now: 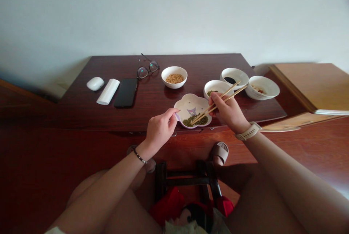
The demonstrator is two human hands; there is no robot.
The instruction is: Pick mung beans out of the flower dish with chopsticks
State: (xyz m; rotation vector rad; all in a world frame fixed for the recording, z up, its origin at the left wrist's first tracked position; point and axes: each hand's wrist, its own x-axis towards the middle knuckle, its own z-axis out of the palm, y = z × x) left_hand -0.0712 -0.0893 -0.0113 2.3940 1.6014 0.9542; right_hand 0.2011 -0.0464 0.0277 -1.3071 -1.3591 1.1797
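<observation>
My right hand (pixel 227 110) is closed around a pair of wooden chopsticks (pixel 218 103). Their tips reach into the green beans (pixel 195 120) lying in a flower-shaped white plate (pixel 188 103) with a purple cartoon print. My left hand (pixel 160 128) pinches the left rim of that plate with thumb and fingers. The plate sits at the near edge of a low dark wooden table (pixel 169 95). A watch is on my right wrist and a thin bracelet on my left.
Behind the plate stand white bowls: yellow beans (pixel 174 76), green beans (pixel 216 88), black beans (pixel 233 76), and a mixed one (pixel 262 87). Glasses (pixel 147 68), a black phone (pixel 126 92), a white case (pixel 108 91) and a white mouse (pixel 95 83) lie left. A wooden board (pixel 311 84) is right.
</observation>
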